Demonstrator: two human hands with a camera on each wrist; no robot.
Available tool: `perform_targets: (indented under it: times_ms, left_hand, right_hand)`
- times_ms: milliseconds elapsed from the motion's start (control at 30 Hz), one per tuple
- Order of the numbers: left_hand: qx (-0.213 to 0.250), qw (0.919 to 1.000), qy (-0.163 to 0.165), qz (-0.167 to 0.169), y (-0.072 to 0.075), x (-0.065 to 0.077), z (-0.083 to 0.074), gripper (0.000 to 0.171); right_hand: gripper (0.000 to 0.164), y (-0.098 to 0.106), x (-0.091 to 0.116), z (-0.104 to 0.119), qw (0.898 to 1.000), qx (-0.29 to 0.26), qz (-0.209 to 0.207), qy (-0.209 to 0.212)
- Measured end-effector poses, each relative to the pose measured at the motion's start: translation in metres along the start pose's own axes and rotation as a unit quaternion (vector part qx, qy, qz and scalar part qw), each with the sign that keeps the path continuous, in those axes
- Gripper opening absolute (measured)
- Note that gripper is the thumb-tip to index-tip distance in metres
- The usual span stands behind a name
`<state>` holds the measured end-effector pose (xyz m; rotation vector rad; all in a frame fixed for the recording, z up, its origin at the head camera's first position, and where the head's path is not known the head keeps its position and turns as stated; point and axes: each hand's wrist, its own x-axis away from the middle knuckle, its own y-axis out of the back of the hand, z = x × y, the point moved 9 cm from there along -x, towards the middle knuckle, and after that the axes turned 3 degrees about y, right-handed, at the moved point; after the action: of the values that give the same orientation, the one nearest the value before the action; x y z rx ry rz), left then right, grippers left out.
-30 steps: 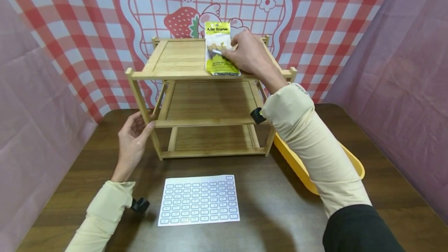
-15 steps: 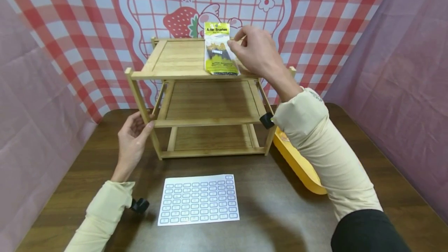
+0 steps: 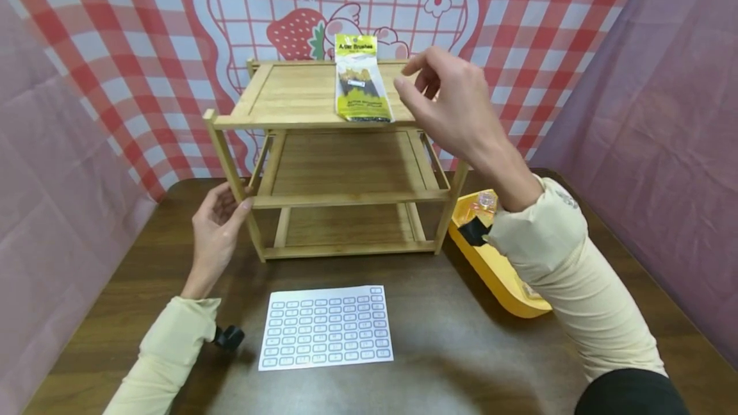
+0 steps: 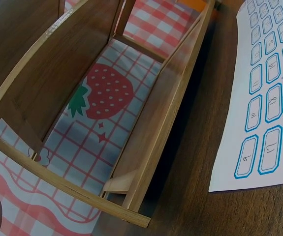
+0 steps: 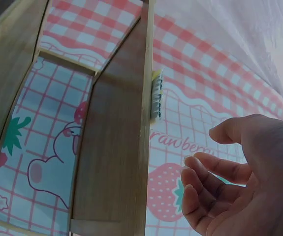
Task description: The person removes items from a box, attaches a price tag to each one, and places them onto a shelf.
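Note:
A yellow and white packet labelled "Artist Brushes" (image 3: 363, 85) lies on the top board of a three-tier wooden shelf (image 3: 352, 199), toward its front edge. In the head view my left hand (image 3: 216, 229) grips the shelf's front left post at the middle tier, thumb in front and fingers partly hidden behind. Only a sliver of that hand shows in the left wrist view. Just right of the packet, above the shelf's right end, my right hand (image 3: 458, 104) hovers with loosely bent fingers and holds nothing. The right wrist view shows thumb and fingertips apart, with the packet's edge (image 5: 157, 96) beyond.
A white sheet of numbered labels (image 3: 327, 328) lies on the brown table (image 3: 426, 338) before the shelf. A yellow tray (image 3: 496, 280) with some clear-wrapped items stands right of the shelf, partly under my right forearm. A checked strawberry cloth (image 3: 530, 37) hangs behind.
My right hand has let go of the brush packet and moved right, away from it. The packet stays on the top board. The left hand keeps its grip on the post.

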<state>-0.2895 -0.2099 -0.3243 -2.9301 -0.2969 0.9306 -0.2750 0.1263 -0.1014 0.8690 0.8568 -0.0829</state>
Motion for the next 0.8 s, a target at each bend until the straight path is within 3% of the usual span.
perform_targets:
  times_ms: [233,800]
  left_hand:
    - [-0.006,1.0,0.005,0.003,0.001,0.0,0.0,0.035]
    - [-0.014,0.9998,0.013,0.007,-0.001,0.0,-0.001,0.036]
  right_hand:
    - [0.025,0.009,0.027,-0.01,1.0,-0.001,-0.002,-0.002]
    - [0.021,0.019,0.094,-0.068,0.998,-0.022,0.012,-0.066]
